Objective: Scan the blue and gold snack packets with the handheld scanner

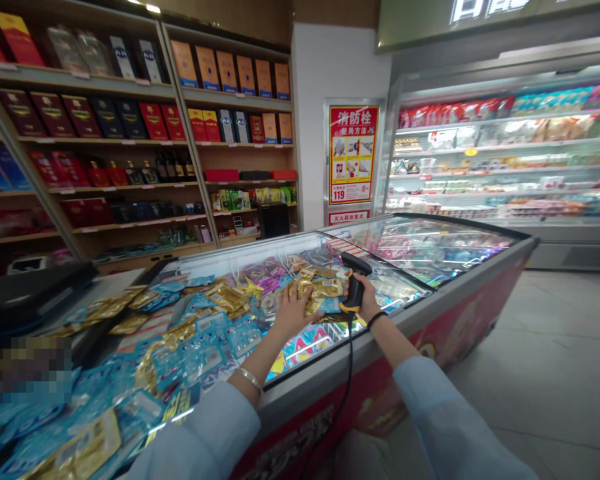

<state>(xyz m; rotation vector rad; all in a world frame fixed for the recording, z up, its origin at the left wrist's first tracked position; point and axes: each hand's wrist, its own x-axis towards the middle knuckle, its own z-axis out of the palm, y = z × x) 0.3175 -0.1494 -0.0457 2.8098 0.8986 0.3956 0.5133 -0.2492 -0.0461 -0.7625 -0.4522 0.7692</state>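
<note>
My right hand [369, 300] is wrapped round the grip of a black and yellow barcode scanner [353, 295], held upright with its head over the chest freezer's glass. A cable hangs from its base down the freezer's front. Just left of it, my left hand [292, 316] lies palm down with fingers spread, touching a pile of gold snack packets [329, 288]. Blue snack packets [200, 353] mixed with gold ones lie heaped to the left along the freezer top. Whether the fingers pinch a packet cannot be made out.
The chest freezer [410, 313] stretches to the right, with goods under its sliding glass. A black device [35, 290] stands at the left edge. Shelves of boxed bottles [115, 120] line the back wall, beside a red fire-hydrant sign [353, 153] and a lit refrigerated display [500, 157].
</note>
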